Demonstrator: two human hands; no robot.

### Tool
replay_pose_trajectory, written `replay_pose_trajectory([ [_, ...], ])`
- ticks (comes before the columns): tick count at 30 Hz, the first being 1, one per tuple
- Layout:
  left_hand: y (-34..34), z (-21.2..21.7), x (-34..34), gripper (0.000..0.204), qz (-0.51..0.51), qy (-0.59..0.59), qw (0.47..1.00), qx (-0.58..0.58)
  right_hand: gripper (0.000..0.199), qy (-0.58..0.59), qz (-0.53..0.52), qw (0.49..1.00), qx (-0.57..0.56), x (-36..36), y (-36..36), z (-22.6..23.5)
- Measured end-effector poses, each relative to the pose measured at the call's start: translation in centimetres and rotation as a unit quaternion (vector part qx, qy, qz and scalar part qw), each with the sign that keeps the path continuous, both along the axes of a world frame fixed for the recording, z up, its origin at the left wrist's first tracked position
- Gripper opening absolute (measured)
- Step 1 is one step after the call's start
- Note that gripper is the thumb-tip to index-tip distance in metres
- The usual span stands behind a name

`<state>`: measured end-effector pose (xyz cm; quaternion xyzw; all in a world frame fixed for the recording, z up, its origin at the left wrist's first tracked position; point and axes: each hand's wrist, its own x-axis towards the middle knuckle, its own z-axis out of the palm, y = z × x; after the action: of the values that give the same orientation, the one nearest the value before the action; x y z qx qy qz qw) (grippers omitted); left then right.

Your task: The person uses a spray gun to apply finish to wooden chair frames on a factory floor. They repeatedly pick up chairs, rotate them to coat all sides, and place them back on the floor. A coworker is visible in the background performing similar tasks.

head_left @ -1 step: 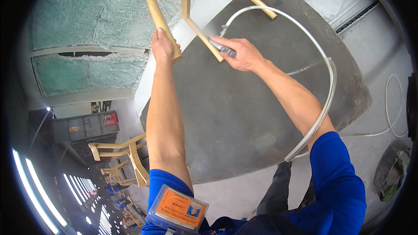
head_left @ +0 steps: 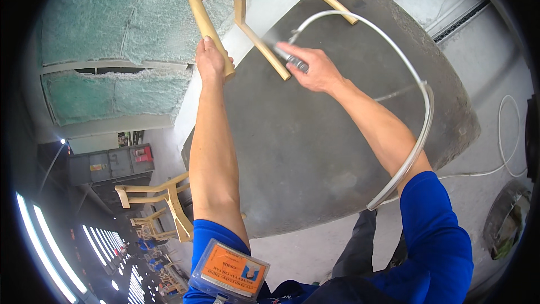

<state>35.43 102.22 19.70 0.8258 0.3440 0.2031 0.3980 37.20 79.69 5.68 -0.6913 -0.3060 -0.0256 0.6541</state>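
At the far left, frosted teal panels (head_left: 95,19) stood behind the work, and other pale frames (head_left: 177,211) sat lower down, past the left forearm. The left hand (head_left: 210,62) was wrapped around the thick leg (head_left: 199,14) of a wooden frame (head_left: 240,5), near its lower end; the thumb lay along the top, and the other fingers curled mostly out of sight underneath. The frame was at the top of the view, with its thin leg (head_left: 270,56) reaching over the grey tabletop (head_left: 320,146). Its bars looked stiff and smooth, probably moderate in weight but awkward to balance, and apt to slip if dusty. The thick leg seemed a sound place to grip, being round and broad; the thinner bars would likely give less purchase and let the frame twist. Just right of the thin leg, a small grey tool (head_left: 298,64) was pinched between thumb and fingers of the right hand (head_left: 322,71); blur hid whether its tip touched the wood. It was probably light, though the springy pale hose (head_left: 415,70) looping beyond might tug if attached.
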Motion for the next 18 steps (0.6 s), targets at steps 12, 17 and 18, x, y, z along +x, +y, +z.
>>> replay_pose_trajectory([
  [12,-3.2,0.1,1.2,0.046,0.003,0.017,1.000,0.012,0.055,0.188,-0.014,0.919,0.346,1.6,-3.9,3.3],
  [17,-4.4,-0.1,1.0,0.045,0.010,0.005,1.000,0.002,0.060,0.298,-0.081,0.855,0.418,5.0,-4.2,4.8],
  [18,-4.5,-0.2,0.9,0.046,0.012,0.001,1.000,0.001,0.058,0.326,-0.100,0.841,0.420,5.2,-4.7,4.5],
])
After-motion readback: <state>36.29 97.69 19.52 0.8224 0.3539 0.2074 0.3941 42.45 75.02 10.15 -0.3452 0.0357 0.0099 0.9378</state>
